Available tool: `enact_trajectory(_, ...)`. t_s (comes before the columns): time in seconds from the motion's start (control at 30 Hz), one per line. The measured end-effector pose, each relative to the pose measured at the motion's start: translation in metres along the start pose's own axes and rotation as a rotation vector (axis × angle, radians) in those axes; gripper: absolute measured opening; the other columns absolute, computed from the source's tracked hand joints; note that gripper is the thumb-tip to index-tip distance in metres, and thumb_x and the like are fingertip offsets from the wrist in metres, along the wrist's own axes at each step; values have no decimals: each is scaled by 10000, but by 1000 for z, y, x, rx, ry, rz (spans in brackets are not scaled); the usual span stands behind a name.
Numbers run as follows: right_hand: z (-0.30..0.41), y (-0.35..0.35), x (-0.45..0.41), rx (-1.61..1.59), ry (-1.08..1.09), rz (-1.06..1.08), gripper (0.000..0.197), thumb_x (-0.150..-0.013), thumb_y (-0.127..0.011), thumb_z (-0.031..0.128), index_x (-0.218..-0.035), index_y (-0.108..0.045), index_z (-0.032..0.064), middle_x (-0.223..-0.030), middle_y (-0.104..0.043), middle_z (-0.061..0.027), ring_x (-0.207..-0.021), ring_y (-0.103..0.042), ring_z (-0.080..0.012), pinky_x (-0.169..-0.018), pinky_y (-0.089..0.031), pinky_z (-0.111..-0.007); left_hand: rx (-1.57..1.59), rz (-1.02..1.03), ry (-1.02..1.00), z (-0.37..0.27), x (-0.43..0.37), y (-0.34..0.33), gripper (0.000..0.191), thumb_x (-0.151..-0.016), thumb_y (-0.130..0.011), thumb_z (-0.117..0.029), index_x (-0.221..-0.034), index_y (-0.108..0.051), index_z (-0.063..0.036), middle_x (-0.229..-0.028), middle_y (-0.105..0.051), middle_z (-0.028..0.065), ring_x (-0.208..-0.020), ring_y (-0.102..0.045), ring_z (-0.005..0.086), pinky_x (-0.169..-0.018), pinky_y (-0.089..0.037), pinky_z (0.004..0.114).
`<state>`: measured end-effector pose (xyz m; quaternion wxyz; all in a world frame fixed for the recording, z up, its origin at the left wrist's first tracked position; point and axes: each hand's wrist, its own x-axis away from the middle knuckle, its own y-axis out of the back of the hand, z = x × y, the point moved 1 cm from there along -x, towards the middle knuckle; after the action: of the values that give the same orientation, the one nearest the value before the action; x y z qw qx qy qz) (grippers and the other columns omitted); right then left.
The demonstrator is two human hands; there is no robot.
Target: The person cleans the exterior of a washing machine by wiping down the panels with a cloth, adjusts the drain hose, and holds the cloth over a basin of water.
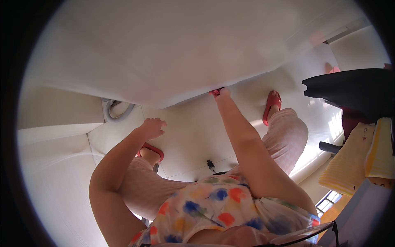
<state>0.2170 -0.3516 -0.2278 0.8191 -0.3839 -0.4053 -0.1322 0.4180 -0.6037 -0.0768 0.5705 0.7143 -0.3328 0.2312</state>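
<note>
My right hand reaches far forward and down to the bottom edge of a large, smooth white panel. It grips a small red cloth, which is pressed at or just under that edge; part of the cloth and the fingers are hidden there. Off to the left, my left hand hangs in the air above the tiled floor. Its fingers are loosely bent and hold nothing.
A grey corrugated hose loops beside the left wall. My feet in red slippers stand wide apart. At the right are a dark chair-like object and yellow striped towels. Behind me, a black caster touches the floor.
</note>
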Motion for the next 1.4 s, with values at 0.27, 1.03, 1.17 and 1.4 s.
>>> enact_trajectory(0.27,160,65,-59,-8,385,51,254,-944,-305,178,-876,-522,65,-689,-576,-78,-509,-534,-202,-411,-451,-322,47,-362,-212,-51,-47,26,520,-749,-585,-150,-1236,-422,-66,-1212,-466,157,-1122,-454,328,-946,-363,435)
enact_trajectory(1.03,187,40,-26,-219,195,-58,323,-916,-271,305,-761,-477,111,-543,-458,-32,-354,-362,-170,-332,-291,-301,351,-430,-12,-143,-93,46,633,-792,-609,-250,-1333,-318,-97,-1307,-375,191,-1218,-359,347,-1004,-322,426)
enact_trajectory(1.17,231,58,-52,-191,232,-135,307,-900,-259,282,-774,-479,109,-535,-449,-33,-340,-335,-172,-320,-267,-307,443,-466,-11,-160,-115,46,638,-792,-614,-245,-1335,-319,-85,-1324,-365,195,-1241,-337,347,-1022,-297,423)
enact_trajectory(1.4,320,81,-93,-93,308,-42,323,-890,-262,231,-761,-533,111,-466,-410,-12,-328,-320,-165,-296,-243,-318,588,-430,90,-198,-145,59,651,-792,-617,-252,-1342,-315,-75,-1346,-350,205,-1251,-330,344,-1034,-283,421)
